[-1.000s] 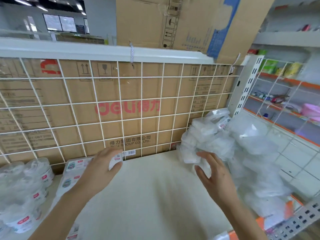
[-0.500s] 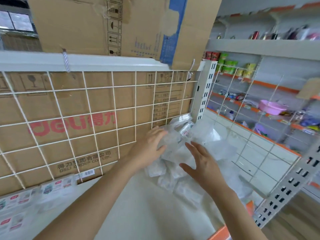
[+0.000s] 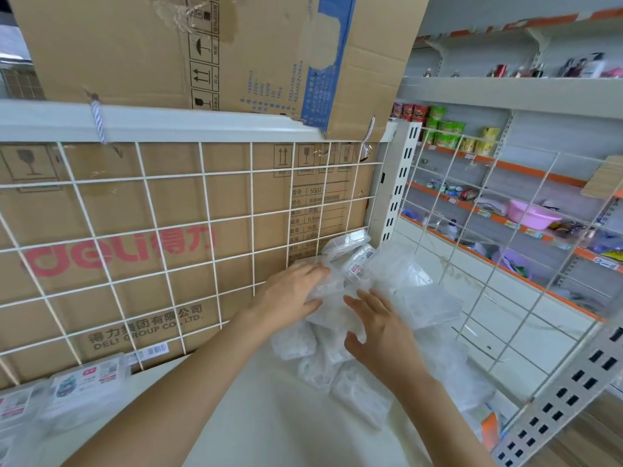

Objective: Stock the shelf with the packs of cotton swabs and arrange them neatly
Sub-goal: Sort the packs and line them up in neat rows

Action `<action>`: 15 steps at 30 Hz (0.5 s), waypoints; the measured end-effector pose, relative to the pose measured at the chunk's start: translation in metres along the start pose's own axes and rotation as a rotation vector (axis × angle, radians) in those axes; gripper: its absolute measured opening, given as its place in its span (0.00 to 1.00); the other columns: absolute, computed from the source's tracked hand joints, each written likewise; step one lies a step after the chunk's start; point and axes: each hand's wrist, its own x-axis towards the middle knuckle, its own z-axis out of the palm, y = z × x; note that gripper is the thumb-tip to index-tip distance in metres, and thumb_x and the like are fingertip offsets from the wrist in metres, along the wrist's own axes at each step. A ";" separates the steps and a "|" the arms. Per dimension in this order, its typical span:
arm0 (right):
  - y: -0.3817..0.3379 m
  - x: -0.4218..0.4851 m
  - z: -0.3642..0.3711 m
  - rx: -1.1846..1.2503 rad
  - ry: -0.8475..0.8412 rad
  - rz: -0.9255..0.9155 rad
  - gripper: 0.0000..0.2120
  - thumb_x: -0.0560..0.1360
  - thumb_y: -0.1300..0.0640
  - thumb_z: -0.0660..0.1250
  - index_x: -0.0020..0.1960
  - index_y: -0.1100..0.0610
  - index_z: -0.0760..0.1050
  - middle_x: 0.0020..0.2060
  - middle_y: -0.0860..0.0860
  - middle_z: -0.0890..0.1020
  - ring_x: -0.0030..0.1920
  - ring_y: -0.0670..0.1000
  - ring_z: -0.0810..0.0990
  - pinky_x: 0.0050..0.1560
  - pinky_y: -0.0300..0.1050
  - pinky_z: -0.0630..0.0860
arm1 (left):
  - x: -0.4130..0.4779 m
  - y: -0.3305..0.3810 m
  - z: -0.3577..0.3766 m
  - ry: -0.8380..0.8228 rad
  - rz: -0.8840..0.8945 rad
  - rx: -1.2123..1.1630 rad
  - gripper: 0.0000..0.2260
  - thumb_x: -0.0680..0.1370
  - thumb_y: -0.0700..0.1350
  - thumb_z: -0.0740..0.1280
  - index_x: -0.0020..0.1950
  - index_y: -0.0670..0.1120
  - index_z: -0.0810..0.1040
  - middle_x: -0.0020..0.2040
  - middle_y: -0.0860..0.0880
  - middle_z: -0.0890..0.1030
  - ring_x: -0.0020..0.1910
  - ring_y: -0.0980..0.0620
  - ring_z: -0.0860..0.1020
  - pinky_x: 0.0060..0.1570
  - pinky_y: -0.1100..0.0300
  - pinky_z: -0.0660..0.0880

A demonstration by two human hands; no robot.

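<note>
Clear plastic packs of cotton swabs [image 3: 428, 298] are lying heaped in the right rear corner of the shelf [image 3: 256, 419], against the wire grid [image 3: 141, 230]; left hand [image 3: 290, 298] and right hand [image 3: 381, 332] are resting on them, fingers straight, gripping nothing.

Deli-printed cardboard box [image 3: 175, 203] behind a white wire grid [image 3: 252, 197] — pink basin [image 3: 532, 215] and green tubs [image 3: 446, 140] on far shelves [image 3: 505, 91]
</note>
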 end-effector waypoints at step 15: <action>-0.019 0.018 -0.046 1.070 0.184 0.515 0.07 0.77 0.63 0.64 0.54 0.57 0.71 0.44 0.54 0.83 0.43 0.49 0.83 0.40 0.45 0.80 | -0.056 0.021 -0.055 0.543 -0.450 -1.017 0.07 0.77 0.38 0.65 0.54 0.44 0.77 0.45 0.54 0.84 0.47 0.59 0.82 0.44 0.67 0.76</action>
